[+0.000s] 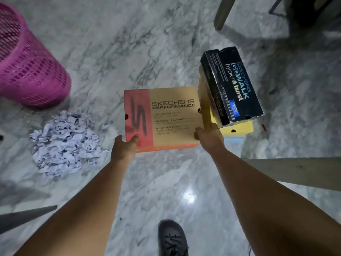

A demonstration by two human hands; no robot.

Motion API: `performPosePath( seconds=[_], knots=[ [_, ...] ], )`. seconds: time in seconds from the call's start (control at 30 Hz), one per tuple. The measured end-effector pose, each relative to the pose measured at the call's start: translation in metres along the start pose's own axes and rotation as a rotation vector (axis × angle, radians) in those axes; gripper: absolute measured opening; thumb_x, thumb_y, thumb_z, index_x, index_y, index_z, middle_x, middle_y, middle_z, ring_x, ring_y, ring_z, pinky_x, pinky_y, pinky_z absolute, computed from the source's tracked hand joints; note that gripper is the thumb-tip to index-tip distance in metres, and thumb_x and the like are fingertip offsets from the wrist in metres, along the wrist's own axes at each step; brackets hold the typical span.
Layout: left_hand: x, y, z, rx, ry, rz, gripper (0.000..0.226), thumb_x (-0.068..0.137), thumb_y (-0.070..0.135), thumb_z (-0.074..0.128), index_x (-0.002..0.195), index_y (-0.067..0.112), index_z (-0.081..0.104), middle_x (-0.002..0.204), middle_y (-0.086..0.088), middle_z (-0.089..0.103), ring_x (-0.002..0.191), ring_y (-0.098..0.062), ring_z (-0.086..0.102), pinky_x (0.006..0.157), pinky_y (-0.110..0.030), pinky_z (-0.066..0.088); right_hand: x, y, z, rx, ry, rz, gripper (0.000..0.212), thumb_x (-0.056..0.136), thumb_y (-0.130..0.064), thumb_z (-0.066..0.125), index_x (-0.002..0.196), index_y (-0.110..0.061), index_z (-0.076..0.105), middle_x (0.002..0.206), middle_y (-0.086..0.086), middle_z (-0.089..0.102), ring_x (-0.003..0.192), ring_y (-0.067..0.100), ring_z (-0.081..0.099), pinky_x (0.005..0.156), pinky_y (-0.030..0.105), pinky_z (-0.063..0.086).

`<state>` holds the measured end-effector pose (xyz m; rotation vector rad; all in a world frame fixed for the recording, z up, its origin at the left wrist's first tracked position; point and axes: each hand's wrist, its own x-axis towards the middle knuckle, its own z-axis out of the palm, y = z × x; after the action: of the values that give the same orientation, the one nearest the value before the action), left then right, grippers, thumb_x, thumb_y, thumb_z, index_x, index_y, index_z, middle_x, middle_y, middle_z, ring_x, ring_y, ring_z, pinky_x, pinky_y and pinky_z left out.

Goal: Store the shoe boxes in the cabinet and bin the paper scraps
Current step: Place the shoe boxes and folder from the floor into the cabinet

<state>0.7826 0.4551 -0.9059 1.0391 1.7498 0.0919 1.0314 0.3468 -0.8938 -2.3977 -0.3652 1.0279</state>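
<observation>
A tan and orange shoe box (171,115) with black lettering is held above the marble floor, lid up. My left hand (123,147) grips its near left corner and my right hand (209,136) grips its near right corner. To the right stands a stack: a black shoe box (231,85) lies on a yellow shoe box (239,128). A heap of pale crumpled paper scraps (67,143) lies on the floor at the left. Behind the heap stands a pink mesh bin (27,65). No cabinet is in view.
A wooden leg (224,12) and a dark metal frame (287,8) stand at the top right. A grey plank-like edge (295,172) juts in from the right. My dark shoe (172,239) is on the floor at the bottom centre.
</observation>
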Motion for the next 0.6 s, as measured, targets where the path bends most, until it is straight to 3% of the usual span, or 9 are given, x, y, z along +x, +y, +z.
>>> performPosePath(
  seconds=[0.1, 0.17, 0.23, 0.33, 0.43, 0.5, 0.6],
  knots=[
    [0.019, -0.001, 0.020, -0.085, 0.015, 0.043, 0.051, 0.097, 0.044, 0.057, 0.142, 0.020, 0.046, 0.128, 0.000, 0.058, 0.114, -0.026, 0.057, 0.105, -0.052, 0.048, 0.018, 0.010, 0.016, 0.146, -0.099, 0.023, 0.058, 0.090, -0.029, 0.074, 0.143, -0.022, 0.050, 0.117, -0.003, 0.064, 0.101, 0.025, 0.062, 0.086, 0.047, 0.059],
    [0.026, -0.004, 0.027, -0.126, 0.046, 0.067, 0.046, 0.099, 0.042, 0.055, 0.139, 0.021, 0.048, 0.123, 0.002, 0.059, 0.107, -0.024, 0.057, 0.102, -0.051, 0.050, 0.022, 0.018, 0.022, 0.235, -0.118, 0.032, 0.056, 0.089, -0.027, 0.077, 0.139, -0.024, 0.054, 0.112, -0.006, 0.065, 0.098, 0.023, 0.065, 0.083, 0.051, 0.061],
    [0.024, -0.012, 0.027, -0.155, 0.063, 0.073, 0.047, 0.098, 0.043, 0.056, 0.139, 0.022, 0.048, 0.119, 0.003, 0.058, 0.105, -0.023, 0.058, 0.101, -0.050, 0.051, 0.022, 0.030, 0.026, 0.257, -0.099, 0.002, 0.055, 0.087, -0.028, 0.079, 0.137, -0.023, 0.057, 0.112, -0.006, 0.067, 0.100, 0.022, 0.066, 0.091, 0.053, 0.059],
    [0.008, -0.031, 0.020, -0.187, 0.033, 0.060, 0.045, 0.098, 0.044, 0.056, 0.138, 0.024, 0.049, 0.120, 0.004, 0.059, 0.110, -0.022, 0.059, 0.102, -0.050, 0.051, 0.006, 0.044, 0.026, 0.259, -0.088, -0.009, 0.056, 0.085, -0.033, 0.080, 0.136, -0.024, 0.059, 0.116, -0.007, 0.069, 0.109, 0.022, 0.066, 0.097, 0.052, 0.057],
    [-0.025, -0.057, 0.000, -0.217, 0.019, 0.044, 0.034, 0.099, 0.042, 0.055, 0.130, 0.028, 0.050, 0.119, 0.002, 0.060, 0.110, -0.023, 0.060, 0.102, -0.052, 0.051, -0.030, 0.055, 0.025, 0.322, -0.120, 0.003, 0.045, 0.088, -0.024, 0.078, 0.130, -0.027, 0.060, 0.109, -0.015, 0.068, 0.107, 0.019, 0.065, 0.098, 0.047, 0.056],
    [-0.052, -0.080, -0.017, -0.247, 0.036, 0.016, 0.023, 0.099, 0.040, 0.056, 0.120, 0.033, 0.049, 0.116, 0.001, 0.061, 0.107, -0.023, 0.061, 0.100, -0.053, 0.052, -0.063, 0.063, 0.026, 0.359, -0.152, -0.015, 0.042, 0.087, -0.022, 0.078, 0.124, -0.035, 0.061, 0.107, -0.015, 0.069, 0.103, 0.019, 0.066, 0.091, 0.041, 0.055],
    [-0.106, -0.118, -0.043, -0.351, 0.059, -0.057, 0.023, 0.099, 0.035, 0.056, 0.122, 0.032, 0.050, 0.113, 0.001, 0.064, 0.098, -0.019, 0.064, 0.098, -0.049, 0.054, -0.124, 0.076, 0.027, 0.344, -0.184, -0.047, 0.046, 0.087, -0.017, 0.076, 0.128, -0.033, 0.061, 0.102, -0.009, 0.071, 0.085, 0.017, 0.063, 0.075, 0.033, 0.050]
  ],
)
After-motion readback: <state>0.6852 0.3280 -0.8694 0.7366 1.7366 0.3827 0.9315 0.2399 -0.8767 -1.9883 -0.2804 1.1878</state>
